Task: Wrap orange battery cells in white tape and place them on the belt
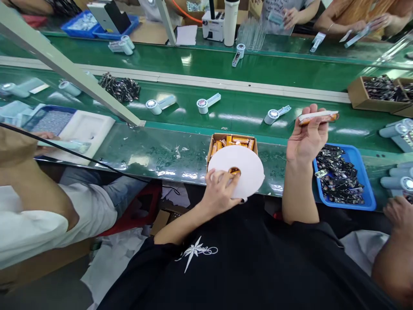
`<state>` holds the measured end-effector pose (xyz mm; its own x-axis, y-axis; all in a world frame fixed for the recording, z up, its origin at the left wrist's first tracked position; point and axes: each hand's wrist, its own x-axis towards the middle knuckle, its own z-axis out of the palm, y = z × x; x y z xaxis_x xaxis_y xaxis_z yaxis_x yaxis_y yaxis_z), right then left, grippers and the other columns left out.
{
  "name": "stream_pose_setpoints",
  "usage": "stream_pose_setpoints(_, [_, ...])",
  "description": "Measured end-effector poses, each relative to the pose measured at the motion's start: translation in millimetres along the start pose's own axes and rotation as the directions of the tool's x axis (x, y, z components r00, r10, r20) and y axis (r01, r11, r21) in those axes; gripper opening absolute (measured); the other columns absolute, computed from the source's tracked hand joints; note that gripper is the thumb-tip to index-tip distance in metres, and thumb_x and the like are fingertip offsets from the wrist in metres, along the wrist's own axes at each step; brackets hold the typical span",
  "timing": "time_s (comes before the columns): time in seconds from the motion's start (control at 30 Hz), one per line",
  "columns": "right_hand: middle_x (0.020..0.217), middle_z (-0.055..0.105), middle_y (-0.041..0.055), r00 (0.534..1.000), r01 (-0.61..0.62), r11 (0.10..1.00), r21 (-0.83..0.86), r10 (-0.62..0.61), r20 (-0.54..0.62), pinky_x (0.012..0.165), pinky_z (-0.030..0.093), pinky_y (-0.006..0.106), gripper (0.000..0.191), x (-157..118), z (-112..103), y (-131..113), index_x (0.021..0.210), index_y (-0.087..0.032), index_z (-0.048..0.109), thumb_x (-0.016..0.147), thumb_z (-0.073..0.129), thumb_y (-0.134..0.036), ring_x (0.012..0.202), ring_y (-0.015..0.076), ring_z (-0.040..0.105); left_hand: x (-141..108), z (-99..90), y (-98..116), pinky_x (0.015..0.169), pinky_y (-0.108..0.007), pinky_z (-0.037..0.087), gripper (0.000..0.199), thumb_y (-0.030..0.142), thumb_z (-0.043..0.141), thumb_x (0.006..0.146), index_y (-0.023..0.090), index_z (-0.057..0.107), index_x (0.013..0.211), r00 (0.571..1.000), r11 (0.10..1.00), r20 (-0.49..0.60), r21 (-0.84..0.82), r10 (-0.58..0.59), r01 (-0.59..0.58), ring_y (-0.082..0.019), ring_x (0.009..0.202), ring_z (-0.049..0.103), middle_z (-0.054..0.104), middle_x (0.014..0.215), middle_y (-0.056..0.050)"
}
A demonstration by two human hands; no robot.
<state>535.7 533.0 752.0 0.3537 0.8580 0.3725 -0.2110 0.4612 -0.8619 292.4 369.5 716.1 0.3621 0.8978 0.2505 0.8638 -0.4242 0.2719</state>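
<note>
My left hand point(221, 191) grips a flat white round roll point(247, 165) with a hole in its middle; some fingertips reach the hole. Beneath and behind the roll stands a small cardboard box point(257, 145) of orange cylindrical batteries point(240, 140), partly covered by it. Raised to the right, my right hand point(308, 140) is closed on an orange battery with a white strip point(318, 117) along its upper side. The palm faces me and the fingers curl over the piece.
A blue tray point(368, 189) of dark circuit parts lies right of my right forearm. Light-blue handheld fans point(203, 105) sit along the green conveyor point(180, 118). A slanted metal post point(80, 73) rises at left. Co-workers sit on both sides and across; one person's hand point(400, 211) is at far right.
</note>
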Motion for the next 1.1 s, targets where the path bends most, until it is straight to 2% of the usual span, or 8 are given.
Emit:
stream_pose_setpoints(0.1, [0.134,0.073,0.0090,0.968,-0.096,0.984,-0.147,0.127,0.218,0.097,0.066,0.041,0.051,-15.1,-7.2,-14.9,0.135,-0.028,0.062,0.089,0.082,-0.041,0.118,0.0242,0.074,20.0,-15.1,-24.7,0.117,-0.063,0.033,0.098,0.069,0.088,0.071,0.020,0.059,0.150,1.000,0.997,0.021,-0.078,0.012,-0.010,-0.043,0.137,0.046,0.064,0.142,-0.019])
stream_pose_setpoints(0.23, [0.125,0.079,0.0056,0.759,-0.149,0.895,-0.421,0.376,0.531,0.099,0.065,0.043,0.063,-79.5,4.4,-22.9,0.147,-0.028,0.060,0.088,0.081,-0.037,0.111,0.0256,0.077,53.9,-33.6,-32.1,0.114,-0.051,0.042,0.058,0.059,0.077,0.089,0.026,0.069,0.136,0.937,0.981,-0.345,-0.160,0.052,-0.114,-0.032,0.131,0.052,0.069,0.134,-0.011])
stream_pose_setpoints(0.43, [0.110,0.081,0.0030,0.747,0.073,0.805,-0.589,0.347,0.567,0.094,0.063,0.036,0.065,-98.2,4.2,-29.4,0.156,-0.028,0.054,0.094,0.070,-0.035,0.098,0.0240,0.079,80.6,-24.7,-12.9,0.093,-0.038,0.051,0.020,0.029,0.062,0.103,0.030,0.076,0.118,0.766,0.912,-0.549,-0.015,0.335,-0.409,-0.020,0.102,0.064,0.078,0.110,-0.004])
stream_pose_setpoints(0.57, [0.095,0.079,0.0020,0.718,0.145,0.754,-0.640,0.365,0.593,0.083,0.062,0.035,0.065,-85.2,-11.8,-43.0,0.157,-0.027,0.051,0.096,0.068,-0.039,0.085,0.0239,0.077,100.3,-33.2,-15.5,0.090,-0.037,0.053,0.031,0.025,0.046,0.108,0.028,0.076,0.113,0.798,0.856,-0.333,0.059,0.502,-0.514,-0.019,0.102,0.068,0.079,0.110,-0.003])
stream_pose_setpoints(0.67, [0.090,0.078,0.0024,0.613,0.143,0.731,-0.668,0.464,0.640,0.071,0.058,0.034,0.042,-71.2,-31.7,-47.5,0.136,-0.028,0.066,0.096,0.069,-0.040,0.078,0.0253,0.074,126.4,-50.1,-3.2,0.082,-0.038,0.051,0.037,0.025,0.039,0.110,0.026,0.076,0.109,0.793,0.792,-0.021,0.078,0.609,-0.606,-0.021,0.094,0.068,0.078,0.101,-0.006])
stream_pose_setpoints(0.87, [0.075,0.075,-0.0002,0.313,-0.209,0.787,-0.581,0.617,0.723,0.059,0.054,0.029,0.029,-48.7,-93.0,-30.6,0.091,-0.023,0.066,0.085,0.082,-0.046,0.065,0.0195,0.069,196.6,-51.9,52.9,0.082,-0.034,0.046,0.047,0.016,0.032,0.110,0.028,0.075,0.096,0.463,0.507,0.237,-0.184,0.854,-0.842,-0.018,0.087,0.064,0.074,0.090,-0.005])
stream_pose_setpoints(0.97, [0.097,0.081,0.0062,0.437,-0.580,0.743,-0.333,0.629,0.643,0.070,0.063,0.035,0.052,-51.4,-125.5,-27.5,0.117,-0.026,0.055,0.081,0.087,-0.047,0.085,0.0258,0.079,246.2,-18.1,71.2,0.089,-0.033,0.046,0.037,0.028,0.038,0.111,0.031,0.074,0.109,0.446,0.494,0.211,-0.349,0.870,-0.797,-0.018,0.095,0.065,0.075,0.098,-0.004])
stream_pose_setpoints(1.1, [0.099,0.082,0.0068,0.693,-0.647,0.754,-0.111,0.643,0.326,0.073,0.065,0.038,0.066,-56.2,-157.8,-33.4,0.116,-0.031,0.038,0.080,0.091,-0.046,0.089,0.0280,0.081,334.6,55.5,87.9,0.096,-0.035,0.047,0.041,0.046,0.047,0.108,0.024,0.066,0.136,0.730,0.768,0.262,-0.341,0.632,-0.542,-0.024,0.109,0.065,0.075,0.118,-0.010])
